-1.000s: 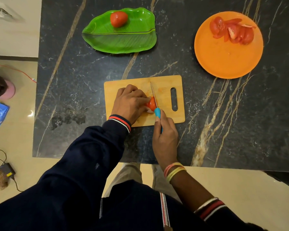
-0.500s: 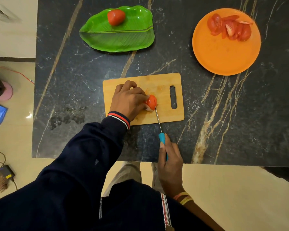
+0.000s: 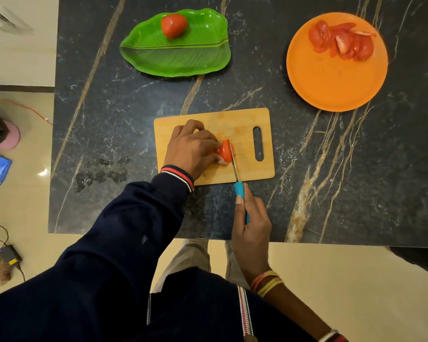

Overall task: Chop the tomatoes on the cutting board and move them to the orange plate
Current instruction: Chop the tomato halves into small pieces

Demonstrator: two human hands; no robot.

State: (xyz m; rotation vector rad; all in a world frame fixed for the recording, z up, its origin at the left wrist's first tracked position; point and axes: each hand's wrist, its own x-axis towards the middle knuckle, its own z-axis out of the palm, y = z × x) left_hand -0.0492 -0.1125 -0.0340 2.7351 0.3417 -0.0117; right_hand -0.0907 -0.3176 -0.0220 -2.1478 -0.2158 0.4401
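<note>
The right hand (image 3: pixel 251 218) is closed round the blue handle of the knife (image 3: pixel 235 169). The blade runs straight ahead of that hand, over the near edge of the cutting board (image 3: pixel 245 119), and its far end sits in the tomato (image 3: pixel 224 150). The left hand (image 3: pixel 190 149) curls over the tomato from the left and pins it, fingertips just beside the blade. The cut line therefore lies along the blade's axis. The orange plate (image 3: pixel 331 82), with cut pieces already on it, lies well ahead and right of the knife hand.
</note>
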